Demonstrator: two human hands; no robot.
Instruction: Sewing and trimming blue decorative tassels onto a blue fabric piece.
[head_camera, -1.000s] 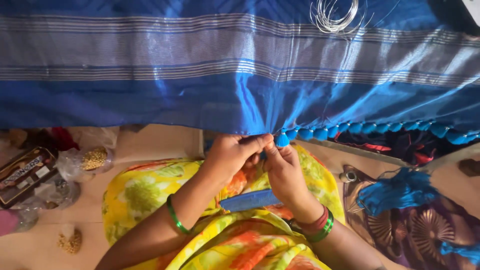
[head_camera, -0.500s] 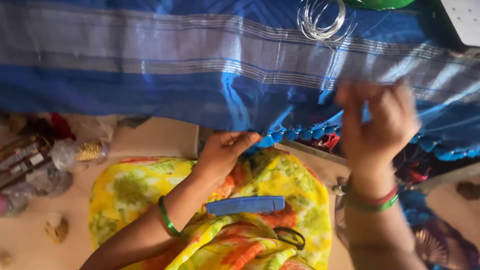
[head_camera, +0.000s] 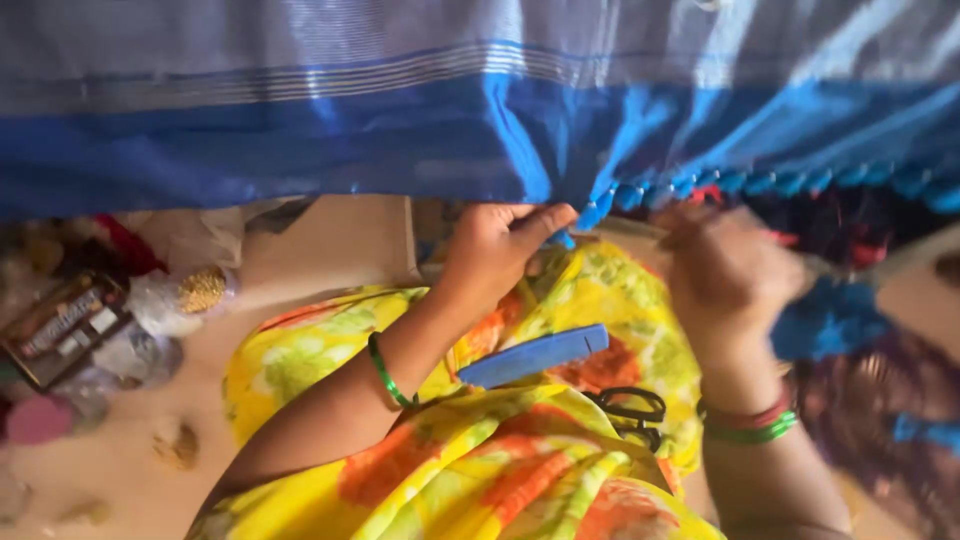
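Sitting low on the floor (head_camera: 330, 245), the person has a yellow and orange cloth (head_camera: 480, 470) over the lap. A blue comb (head_camera: 535, 356) lies flat on this lap cloth. Black scissors (head_camera: 628, 410) lie just beside it, on the right.

A green bangle (head_camera: 385, 372) sits on the left wrist. Red and green bangles (head_camera: 750, 422) sit on the right wrist.

Up from the lap, the left hand (head_camera: 495, 250) pinches the bottom edge of the blue cloth (head_camera: 300, 150). Its thumb and fingers are closed tight on the edge, right where the row of small blue tassels (head_camera: 780, 180) starts. The right hand (head_camera: 725, 265) is near that edge too, just under the tassels. It is blurry, so I cannot tell if its grip is open or closed, or if it has hold of anything.

Off to the left, on the floor, lie a small bag of gold beads (head_camera: 200, 290) and a dark flat packet (head_camera: 65, 325).

Farthest away, the blue cloth hangs across the whole top, with a wide grey stripe above the blue.
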